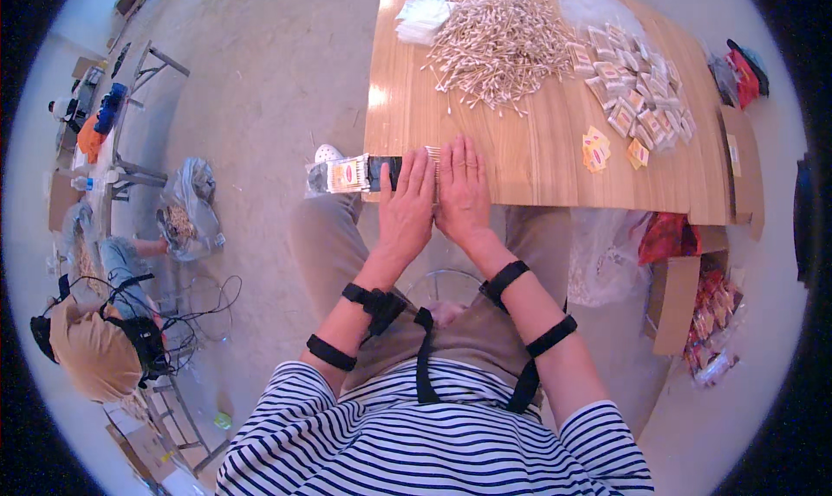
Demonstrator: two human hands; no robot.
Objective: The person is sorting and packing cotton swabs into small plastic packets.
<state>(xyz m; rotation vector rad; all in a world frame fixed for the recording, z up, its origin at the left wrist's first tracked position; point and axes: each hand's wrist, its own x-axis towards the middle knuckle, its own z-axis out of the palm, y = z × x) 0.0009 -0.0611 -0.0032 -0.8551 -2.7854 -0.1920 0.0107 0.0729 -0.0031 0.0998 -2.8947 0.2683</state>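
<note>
My left hand (pixel 408 194) and my right hand (pixel 464 188) lie side by side at the table's near edge, fingers stretched out flat and pointing away from me. In the narrow gap between them, the tips of a few cotton swabs (pixel 433 152) show; the rest of these is hidden under the hands. My left thumb rests by a black piece (pixel 381 170) whose kind I cannot make out. Left of it, a clear plastic bag of cotton swabs with a printed card (pixel 349 175) juts past the table's left edge.
On the table (pixel 529 180) are a large heap of loose cotton swabs (pixel 503 45), white sheets or bags (pixel 424 18), many filled packs (pixel 637 97) and small yellow cards (pixel 595 149). Cardboard boxes (pixel 674 305) stand at right. Another person (pixel 95 344) works at far left.
</note>
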